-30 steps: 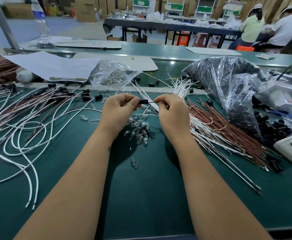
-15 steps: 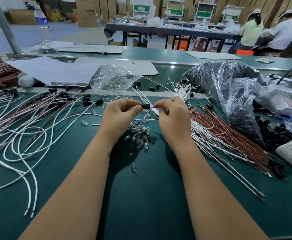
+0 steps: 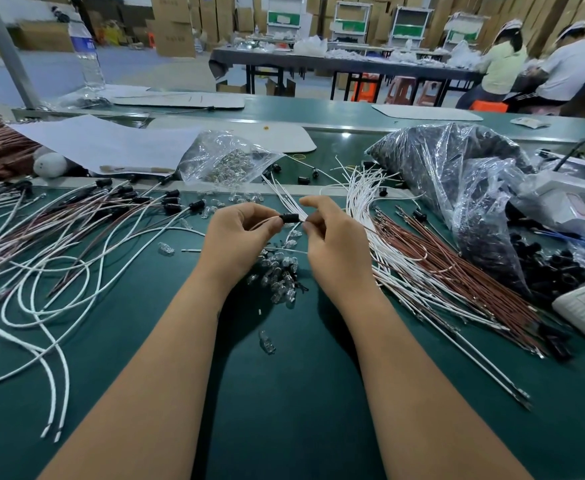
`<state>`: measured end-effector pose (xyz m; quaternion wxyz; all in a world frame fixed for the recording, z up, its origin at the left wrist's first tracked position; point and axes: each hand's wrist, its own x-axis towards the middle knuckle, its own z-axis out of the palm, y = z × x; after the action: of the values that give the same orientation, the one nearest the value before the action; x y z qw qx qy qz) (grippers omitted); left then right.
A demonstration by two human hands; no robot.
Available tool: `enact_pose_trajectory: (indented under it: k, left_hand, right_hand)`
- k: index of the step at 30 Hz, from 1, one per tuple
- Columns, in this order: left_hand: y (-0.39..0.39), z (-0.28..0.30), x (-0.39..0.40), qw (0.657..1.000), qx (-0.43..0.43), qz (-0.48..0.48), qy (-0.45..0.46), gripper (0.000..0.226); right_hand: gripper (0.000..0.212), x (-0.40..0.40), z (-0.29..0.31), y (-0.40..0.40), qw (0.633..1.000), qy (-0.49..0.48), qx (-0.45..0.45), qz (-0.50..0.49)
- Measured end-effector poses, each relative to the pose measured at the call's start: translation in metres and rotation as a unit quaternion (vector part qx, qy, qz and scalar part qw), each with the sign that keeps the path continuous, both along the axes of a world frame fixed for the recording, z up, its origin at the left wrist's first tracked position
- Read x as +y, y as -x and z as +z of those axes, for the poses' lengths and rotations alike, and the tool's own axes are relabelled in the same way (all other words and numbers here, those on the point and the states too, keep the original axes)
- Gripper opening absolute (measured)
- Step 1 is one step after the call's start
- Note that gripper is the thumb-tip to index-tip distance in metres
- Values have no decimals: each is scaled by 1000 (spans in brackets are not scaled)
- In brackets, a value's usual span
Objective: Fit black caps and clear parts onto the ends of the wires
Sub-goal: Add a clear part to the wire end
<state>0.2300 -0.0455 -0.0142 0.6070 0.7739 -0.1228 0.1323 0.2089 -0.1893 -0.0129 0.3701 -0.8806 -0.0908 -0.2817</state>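
Note:
My left hand (image 3: 239,237) pinches a small black cap (image 3: 289,218) at its left end, with a thin wire running out to the left under the fingers. Facing it, my right hand (image 3: 336,242) pinches the wire end at the cap's right side, index finger lifted. Both hands hover above a heap of clear parts (image 3: 279,275) on the green table (image 3: 284,393). Left of the hands lie finished wires with black caps (image 3: 118,209). To the right spreads a fan of bare white and brown wires (image 3: 433,268).
A clear bag of clear parts (image 3: 225,157) sits behind the hands. A large plastic bag of black caps (image 3: 457,188) and loose caps (image 3: 554,268) fill the right side. Single clear parts (image 3: 267,342) lie near my forearms. Two people sit at a far table.
The two hands have stayed together on the cap and wire. My right index finger has lifted off. The camera has tipped slightly, so the hands sit lower in view.

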Motion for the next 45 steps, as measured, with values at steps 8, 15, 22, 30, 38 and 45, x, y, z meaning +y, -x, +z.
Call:
enact_pose_trajectory:
  k: [8,15,22,30,38,45]
  left_hand:
    - [-1,-3,0,996,-50,9,-73,9]
    - [-6,-5,9,939,-157,154,-265,6]
    - [-5,-8,24,867,-53,336,-363,18]
    - [2,0,-9,934,-195,52,-294,27]
    - [-2,-5,-1,928,-174,113,-310,17]
    - [1,-3,-8,950,-180,110,-228,12]
  right_hand:
    - [35,1,0,1,999,28,8,35]
    - [21,1,-1,0,994,107,32,-23]
    - [17,-8,-1,-2,982,149,73,-88]
    - [17,1,3,1,995,93,47,-4]
    - [18,0,2,1,996,74,48,-5]
    - [24,-1,0,-3,997,-40,69,15]
